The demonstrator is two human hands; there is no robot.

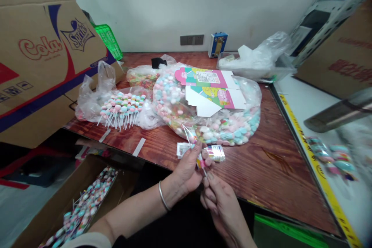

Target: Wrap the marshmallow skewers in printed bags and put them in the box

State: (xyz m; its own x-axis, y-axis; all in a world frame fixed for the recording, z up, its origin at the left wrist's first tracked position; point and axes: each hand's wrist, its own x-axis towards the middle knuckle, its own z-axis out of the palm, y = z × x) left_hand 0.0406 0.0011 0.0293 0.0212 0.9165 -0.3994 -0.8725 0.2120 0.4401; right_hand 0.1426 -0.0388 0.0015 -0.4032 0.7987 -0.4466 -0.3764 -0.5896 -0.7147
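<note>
– Since the left hand (188,168) has its thumb and fingers wrapped round a pop (202,162), how solid does that grip look to you?

– Pretty snug. The right hand (217,197) pinches the stick (205,172) low down, thumb and finger almost together, so the pop sits between both hands by the table's (279,176) front edge.

– What could go sideways?

– If the hands pull or twist unevenly, I'd guess the stick bends or the candy squashes. What looks like a wrapper (187,133) pokes past the left thumb too, so it could snag or tear. Can't see the bit under the fingers, though.

– And a slip?

– It could land on the packet (216,153) just behind the hand, or drop off the edge. Further out, a flattened box (215,89) lies loose on the big bag (254,102), so a nudge might slide it. Same for the pile (124,104) on the left: sticks face the edge, easy to knock imo.
</note>
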